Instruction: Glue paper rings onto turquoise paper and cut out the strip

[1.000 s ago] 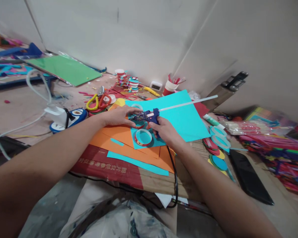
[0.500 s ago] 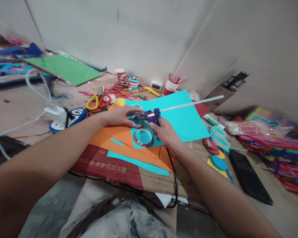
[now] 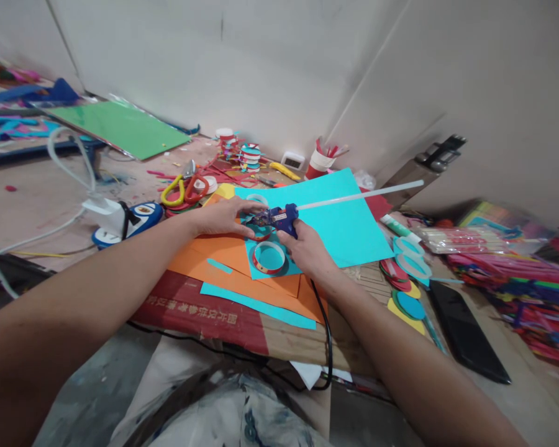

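While bare blue paper (image 3: 342, 218) spreads beyond, right hand (image 3: 307, 247) grips glue gun (image 3: 284, 218); left hand (image 3: 222, 217), hold unclear, lies at ring's edge (image 3: 263, 237)

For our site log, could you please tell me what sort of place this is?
Probably a craft workspace, given the glue gun in the right hand, the scissors and the cyan paper.

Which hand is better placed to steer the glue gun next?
Probably the right hand: it grips the glue gun by the handle, nozzle pointing left over the ring. The left hand sits at that ring's left side, so seems better suited to steadying it.
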### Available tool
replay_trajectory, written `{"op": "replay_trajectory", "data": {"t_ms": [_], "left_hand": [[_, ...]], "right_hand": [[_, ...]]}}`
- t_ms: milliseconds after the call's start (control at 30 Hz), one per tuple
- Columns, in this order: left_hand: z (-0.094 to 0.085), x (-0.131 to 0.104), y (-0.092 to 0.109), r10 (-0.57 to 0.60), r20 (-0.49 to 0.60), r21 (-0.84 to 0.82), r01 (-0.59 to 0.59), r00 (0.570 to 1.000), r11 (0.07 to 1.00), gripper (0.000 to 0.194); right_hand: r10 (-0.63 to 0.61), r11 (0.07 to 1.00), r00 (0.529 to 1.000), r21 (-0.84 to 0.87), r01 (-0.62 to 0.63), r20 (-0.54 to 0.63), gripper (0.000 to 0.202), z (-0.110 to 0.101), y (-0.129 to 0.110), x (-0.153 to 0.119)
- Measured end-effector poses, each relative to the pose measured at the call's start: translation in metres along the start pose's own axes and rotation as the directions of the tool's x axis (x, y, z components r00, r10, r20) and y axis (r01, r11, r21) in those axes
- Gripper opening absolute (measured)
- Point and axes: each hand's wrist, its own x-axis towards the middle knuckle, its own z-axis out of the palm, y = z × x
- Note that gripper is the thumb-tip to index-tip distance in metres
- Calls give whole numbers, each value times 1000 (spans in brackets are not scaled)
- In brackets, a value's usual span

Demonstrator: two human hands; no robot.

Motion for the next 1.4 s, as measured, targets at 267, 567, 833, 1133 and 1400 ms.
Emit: {"op": "replay_trajectory", "data": {"t_ms": [267, 567, 833, 1133, 1400], "left_hand": [[1, 0, -1, 3, -8, 4, -3, 1000, 1000, 79], [1, -1, 1, -7, 1, -74, 7, 1000, 997, 80], [5, 0, -6, 74, -1, -229, -72, 997, 971, 86], [2, 0, -1, 25, 1, -18, -25, 1000, 1000, 80], [6, 0, -7, 58, -18, -121, -60, 998, 991, 87]], "right_hand": [[2, 999, 999, 50, -4, 38, 13, -3, 3, -3], [-36, 979, 999, -200, 30, -30, 22, -7, -5, -2], [-45, 908, 999, -416, 39, -6, 30, -18, -15, -13], [-121, 876, 992, -468, 117, 21, 29, -19, -21, -18], [-195, 855, 981, -487, 180, 20, 30, -13, -15, -13]]}}
